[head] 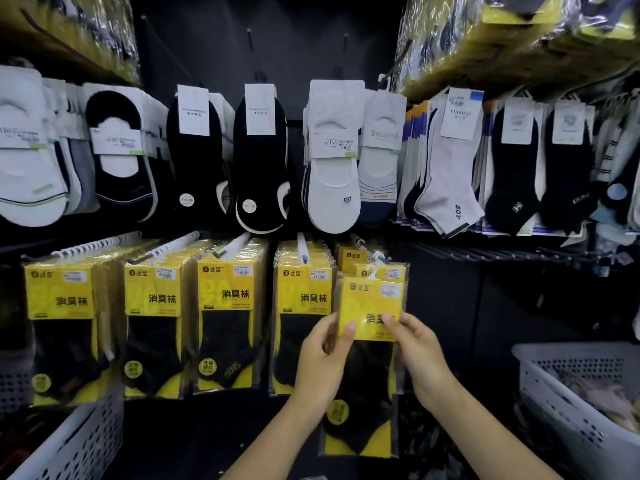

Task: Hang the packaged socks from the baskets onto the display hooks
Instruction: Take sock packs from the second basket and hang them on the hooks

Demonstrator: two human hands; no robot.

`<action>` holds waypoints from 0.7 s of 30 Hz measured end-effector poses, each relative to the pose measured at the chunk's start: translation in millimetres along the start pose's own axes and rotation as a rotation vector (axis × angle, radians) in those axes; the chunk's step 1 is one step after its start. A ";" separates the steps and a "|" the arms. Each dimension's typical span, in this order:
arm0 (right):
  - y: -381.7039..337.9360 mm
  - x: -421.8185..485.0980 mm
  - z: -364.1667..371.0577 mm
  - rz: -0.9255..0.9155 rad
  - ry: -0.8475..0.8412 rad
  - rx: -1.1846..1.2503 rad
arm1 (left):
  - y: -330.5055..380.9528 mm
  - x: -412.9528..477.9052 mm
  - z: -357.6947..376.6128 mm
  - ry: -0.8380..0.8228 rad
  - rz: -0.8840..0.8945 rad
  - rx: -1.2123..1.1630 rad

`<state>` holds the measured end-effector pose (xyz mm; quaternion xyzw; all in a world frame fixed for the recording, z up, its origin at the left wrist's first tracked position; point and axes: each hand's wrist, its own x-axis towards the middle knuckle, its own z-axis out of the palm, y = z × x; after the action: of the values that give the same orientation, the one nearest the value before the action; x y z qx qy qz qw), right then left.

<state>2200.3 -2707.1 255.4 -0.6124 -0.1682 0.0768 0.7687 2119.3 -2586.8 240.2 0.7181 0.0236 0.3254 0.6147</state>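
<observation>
Both hands pinch one yellow sock pack [370,313] upright, left hand [323,355] on its left edge, right hand [420,351] on its right. Its white hanger tab [372,271] sits just below the fifth hook [360,242], seemingly not yet threaded.

One head-worn view looks forward and slightly down, close to the sock display wall [346,57].

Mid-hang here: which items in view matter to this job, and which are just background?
In the job:
- yellow sock pack, held by left hand and right hand
- display hook above it
- hung yellow packs
- white basket

Background:
- black no-show socks
- white ankle socks
</observation>
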 end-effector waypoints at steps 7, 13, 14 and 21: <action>-5.4 21.2 -18.0 -0.079 0.283 -0.019 | -4.3 11.4 23.6 -0.166 -0.123 0.041; -10.9 49.2 -12.5 -0.151 0.209 -0.155 | -13.4 24.2 31.6 -0.109 -0.135 0.036; -9.2 53.1 -11.1 -0.153 0.200 -0.184 | -16.4 26.8 30.4 -0.108 -0.147 0.036; 7.4 78.9 -2.1 -0.101 0.332 -0.255 | -30.9 41.6 23.8 -0.101 -0.188 0.074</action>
<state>2275.2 -2681.8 260.9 -0.6996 -0.0781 -0.0854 0.7051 2175.2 -2581.8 229.9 0.7505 0.0720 0.2288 0.6159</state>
